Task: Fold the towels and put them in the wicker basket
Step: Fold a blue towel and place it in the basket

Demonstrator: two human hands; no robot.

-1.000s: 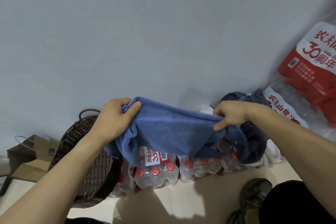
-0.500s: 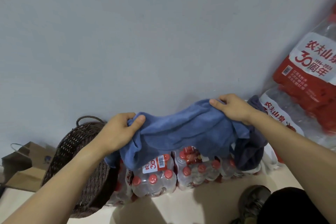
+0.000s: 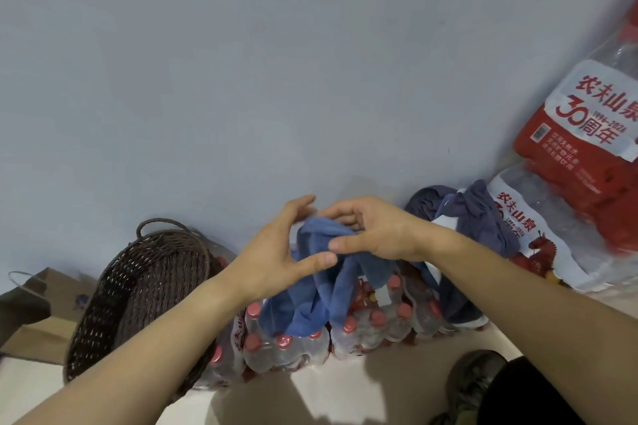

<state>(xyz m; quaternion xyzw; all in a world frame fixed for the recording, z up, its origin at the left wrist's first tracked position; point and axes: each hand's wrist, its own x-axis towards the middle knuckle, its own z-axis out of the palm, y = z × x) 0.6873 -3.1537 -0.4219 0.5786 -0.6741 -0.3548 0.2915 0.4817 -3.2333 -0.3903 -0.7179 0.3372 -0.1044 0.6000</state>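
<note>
A blue towel (image 3: pixel 321 293) hangs doubled over in front of me, its two top ends brought together between my hands. My right hand (image 3: pixel 376 231) pinches the gathered top of the towel with curled fingers and thumb. My left hand (image 3: pixel 276 252) cups the same spot from the left, thumb and fingers spread in a C shape and not clamped on the cloth. The dark brown wicker basket (image 3: pixel 114 290) leans tilted at the left, with nothing visible inside. A darker grey-blue towel pile (image 3: pixel 483 214) lies at the right.
Shrink-wrapped packs of red-capped water bottles (image 3: pixel 286 352) stand on the floor under the towel, against the grey wall. Larger red-labelled bottle packs (image 3: pixel 583 152) are stacked at the right. A brown paper bag (image 3: pixel 51 304) lies left of the basket. A shoe (image 3: pixel 473 383) shows at the bottom right.
My hands, which held the towel stretched wide apart, have come together at the middle. The towel now hangs folded in half, and my left hand has loosened its grip.
</note>
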